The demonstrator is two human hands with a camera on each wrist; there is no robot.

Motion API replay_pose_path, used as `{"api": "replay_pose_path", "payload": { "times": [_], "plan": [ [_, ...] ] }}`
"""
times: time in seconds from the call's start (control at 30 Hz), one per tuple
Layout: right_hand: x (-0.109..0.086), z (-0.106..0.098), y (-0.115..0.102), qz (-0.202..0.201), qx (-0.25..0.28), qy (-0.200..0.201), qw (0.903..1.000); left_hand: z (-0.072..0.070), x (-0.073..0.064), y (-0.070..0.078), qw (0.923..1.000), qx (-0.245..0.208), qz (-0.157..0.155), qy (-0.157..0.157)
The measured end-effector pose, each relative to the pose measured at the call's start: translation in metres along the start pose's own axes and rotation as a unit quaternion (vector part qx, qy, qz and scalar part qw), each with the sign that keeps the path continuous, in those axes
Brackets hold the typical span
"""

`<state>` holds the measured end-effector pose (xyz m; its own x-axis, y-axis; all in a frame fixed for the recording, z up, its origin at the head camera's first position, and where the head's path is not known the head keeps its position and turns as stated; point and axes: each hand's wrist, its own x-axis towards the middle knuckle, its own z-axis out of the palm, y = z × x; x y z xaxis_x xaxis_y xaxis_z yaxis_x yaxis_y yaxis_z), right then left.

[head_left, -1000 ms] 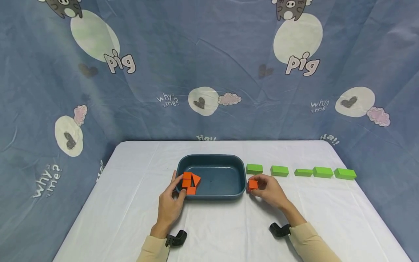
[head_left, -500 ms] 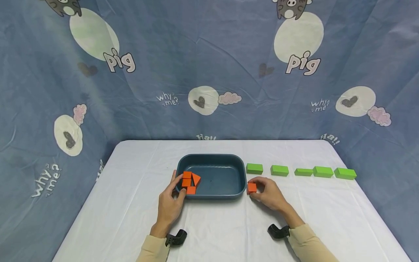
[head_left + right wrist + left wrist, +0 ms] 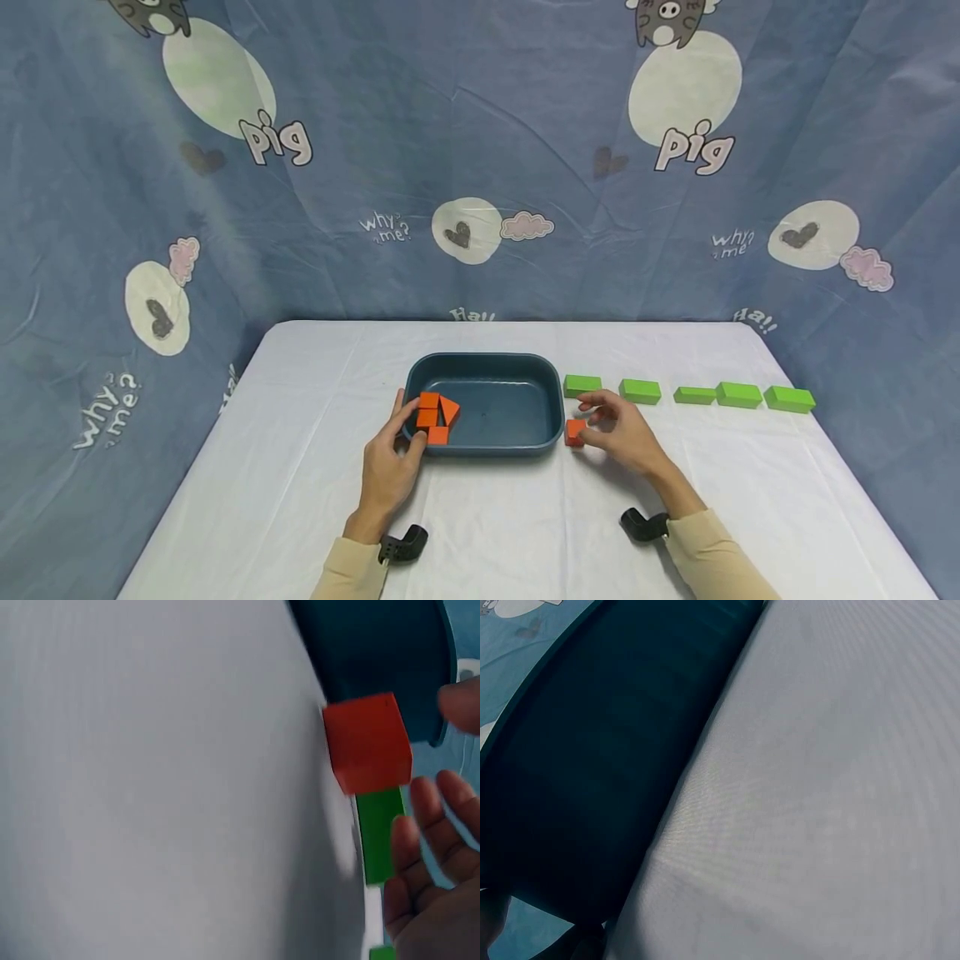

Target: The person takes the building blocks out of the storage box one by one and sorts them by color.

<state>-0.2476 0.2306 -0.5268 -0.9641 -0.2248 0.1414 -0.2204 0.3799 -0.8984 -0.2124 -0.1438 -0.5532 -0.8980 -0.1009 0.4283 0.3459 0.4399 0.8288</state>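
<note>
My left hand (image 3: pixel 390 471) holds the left end of a dark teal rectangular tray (image 3: pixel 510 417), its thumb at the near corner. Inside that end lie several orange blocks (image 3: pixel 428 417), one of them a triangular prism, close to the fingertips. Outside the tray, by its right near corner, an orange cube (image 3: pixel 574 432) sits on the white cloth. My right hand (image 3: pixel 622 433) is just right of this cube. In the right wrist view its thumb and fingers stand spread and apart from the cube (image 3: pixel 367 742), gripping nothing.
Several green blocks (image 3: pixel 641 392) form a row along the back right of the white-covered table (image 3: pixel 262 467). The nearest green block (image 3: pixel 582 385) lies close to the tray's right side. A blue printed curtain (image 3: pixel 480 125) hangs behind the table.
My right hand has let go of the orange cube, its fingers lifting away to the far side. The cube had first slid slightly left toward the tray. The left hand stays put.
</note>
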Motion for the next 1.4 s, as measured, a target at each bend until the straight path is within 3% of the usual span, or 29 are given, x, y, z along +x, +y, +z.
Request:
{"api": "replay_pose_path", "payload": {
  "times": [0.3, 0.83, 1.4],
  "plan": [
    [0.015, -0.014, -0.014, -0.017, -0.002, 0.006, 0.9998, -0.001, 0.000, 0.000, 1.0000, 0.001, 0.001, 0.002],
    [0.053, -0.024, -0.053, -0.086, 0.005, 0.012, 0.9962, -0.002, 0.000, -0.001, 1.0000, 0.008, 0.004, 0.001],
    [0.103, -0.002, -0.087, -0.110, 0.032, -0.031, 0.9929, -0.003, 0.000, 0.001, 0.9999, 0.014, 0.000, -0.001]
  ]
}}
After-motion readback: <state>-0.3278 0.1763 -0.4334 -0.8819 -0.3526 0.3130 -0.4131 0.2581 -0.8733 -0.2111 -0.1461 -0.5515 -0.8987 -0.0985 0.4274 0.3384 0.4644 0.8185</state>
